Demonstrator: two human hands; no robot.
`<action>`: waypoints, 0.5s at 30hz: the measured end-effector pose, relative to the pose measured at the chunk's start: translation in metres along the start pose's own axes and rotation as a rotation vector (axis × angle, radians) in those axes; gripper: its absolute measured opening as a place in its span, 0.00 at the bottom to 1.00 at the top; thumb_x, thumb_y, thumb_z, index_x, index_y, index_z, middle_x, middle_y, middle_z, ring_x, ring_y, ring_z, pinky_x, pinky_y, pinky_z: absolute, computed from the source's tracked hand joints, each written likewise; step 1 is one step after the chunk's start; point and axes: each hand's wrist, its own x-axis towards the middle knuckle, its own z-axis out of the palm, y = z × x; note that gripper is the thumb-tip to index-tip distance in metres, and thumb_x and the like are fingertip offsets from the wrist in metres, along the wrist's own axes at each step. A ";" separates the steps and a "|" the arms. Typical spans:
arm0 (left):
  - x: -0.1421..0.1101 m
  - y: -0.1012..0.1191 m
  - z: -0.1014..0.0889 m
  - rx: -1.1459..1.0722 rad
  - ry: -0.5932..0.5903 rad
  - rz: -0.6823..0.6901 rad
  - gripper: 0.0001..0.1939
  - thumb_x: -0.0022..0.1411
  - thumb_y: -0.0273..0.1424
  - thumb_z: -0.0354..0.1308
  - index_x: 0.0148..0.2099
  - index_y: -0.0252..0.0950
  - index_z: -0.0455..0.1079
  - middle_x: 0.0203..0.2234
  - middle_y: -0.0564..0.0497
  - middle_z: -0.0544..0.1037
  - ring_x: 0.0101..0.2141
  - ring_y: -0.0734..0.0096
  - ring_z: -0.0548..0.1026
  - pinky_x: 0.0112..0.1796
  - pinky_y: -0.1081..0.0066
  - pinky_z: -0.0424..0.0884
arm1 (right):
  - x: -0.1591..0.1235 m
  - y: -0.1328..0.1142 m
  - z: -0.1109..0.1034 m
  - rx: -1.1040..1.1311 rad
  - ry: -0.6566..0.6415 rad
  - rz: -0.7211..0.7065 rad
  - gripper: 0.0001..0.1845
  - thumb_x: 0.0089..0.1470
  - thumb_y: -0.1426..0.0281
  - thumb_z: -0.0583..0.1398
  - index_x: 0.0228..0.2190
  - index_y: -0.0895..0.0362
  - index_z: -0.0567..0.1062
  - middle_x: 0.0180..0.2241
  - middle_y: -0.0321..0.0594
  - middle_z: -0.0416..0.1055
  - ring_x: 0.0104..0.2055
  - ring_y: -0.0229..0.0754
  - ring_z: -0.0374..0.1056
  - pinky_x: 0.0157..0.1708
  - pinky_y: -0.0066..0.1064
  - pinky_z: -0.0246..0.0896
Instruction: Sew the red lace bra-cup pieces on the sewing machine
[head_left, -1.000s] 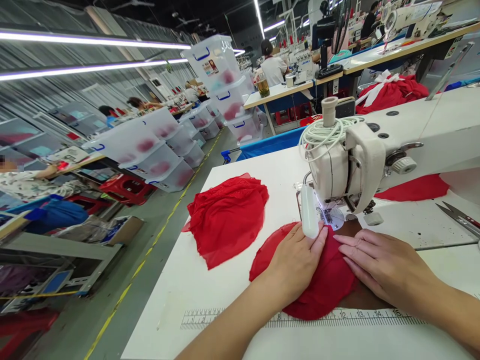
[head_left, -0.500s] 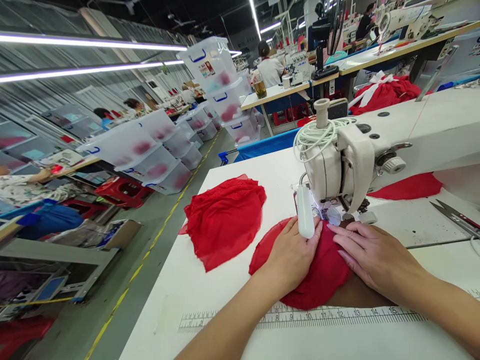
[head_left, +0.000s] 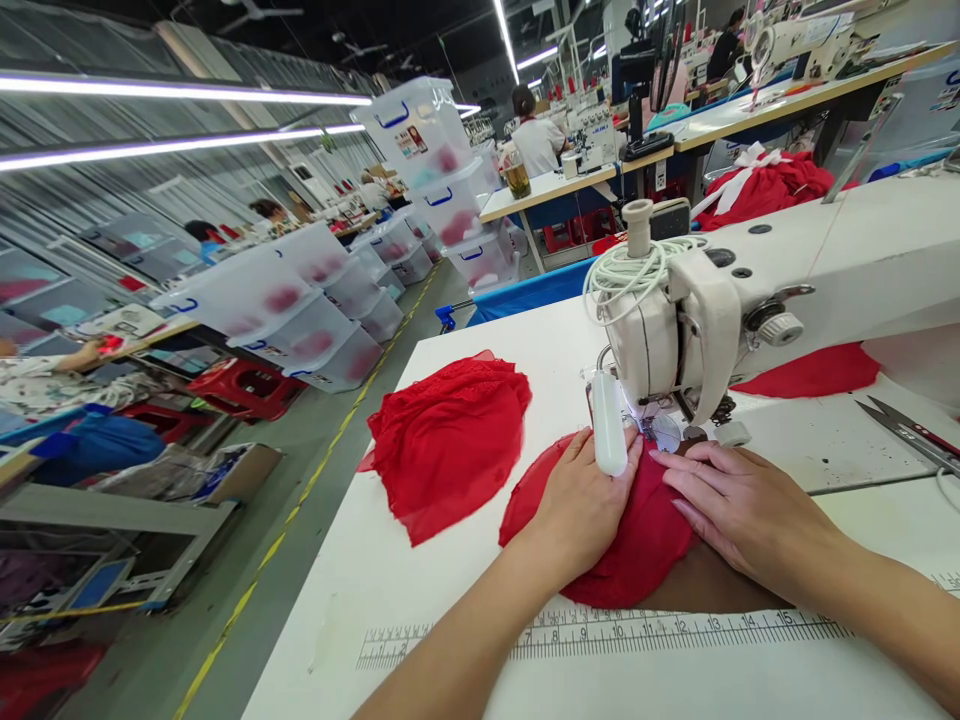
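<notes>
Under the head of a white sewing machine (head_left: 652,330) lies a piece of red fabric (head_left: 637,545), with a brown piece of fabric (head_left: 720,583) beside and partly beneath it. My left hand (head_left: 589,505) rests flat on the red fabric, fingers stretched toward the needle area. Also flat, my right hand (head_left: 739,500) presses the red and brown fabric on the other side, fingertips close to the presser foot. A white lamp (head_left: 610,425) hangs in front of the left fingers and hides part of them. The needle itself is hard to make out.
Another red fabric pile (head_left: 454,440) lies on the white table (head_left: 322,600), left of the machine. Scissors (head_left: 911,432) lie at the right. A printed ruler (head_left: 622,632) runs along the front. Stacked plastic boxes (head_left: 315,300) and co-workers at machines are beyond.
The red fabric has shifted slightly forward toward the needle, its near edge drawing up and baring more brown fabric. Both hands stay on it, nearly in place.
</notes>
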 end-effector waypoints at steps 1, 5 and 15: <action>0.000 0.000 0.000 -0.001 -0.004 0.002 0.27 0.71 0.21 0.44 0.70 0.31 0.59 0.68 0.43 0.65 0.64 0.56 0.67 0.62 0.54 0.67 | 0.000 0.000 0.000 0.003 0.004 0.001 0.17 0.69 0.74 0.49 0.41 0.63 0.77 0.48 0.47 0.79 0.44 0.49 0.68 0.38 0.39 0.67; 0.000 -0.001 0.000 -0.004 -0.003 0.002 0.28 0.71 0.21 0.45 0.71 0.32 0.58 0.68 0.43 0.64 0.63 0.54 0.68 0.62 0.53 0.67 | 0.000 0.000 0.002 0.008 0.022 0.006 0.17 0.69 0.74 0.48 0.42 0.63 0.77 0.48 0.46 0.79 0.44 0.49 0.68 0.37 0.39 0.67; -0.003 -0.010 0.001 -0.110 0.107 0.019 0.26 0.69 0.19 0.44 0.67 0.34 0.61 0.66 0.41 0.67 0.63 0.55 0.67 0.60 0.51 0.69 | -0.004 -0.001 -0.015 0.127 0.014 -0.004 0.16 0.68 0.77 0.51 0.41 0.60 0.78 0.47 0.44 0.80 0.40 0.45 0.70 0.35 0.37 0.64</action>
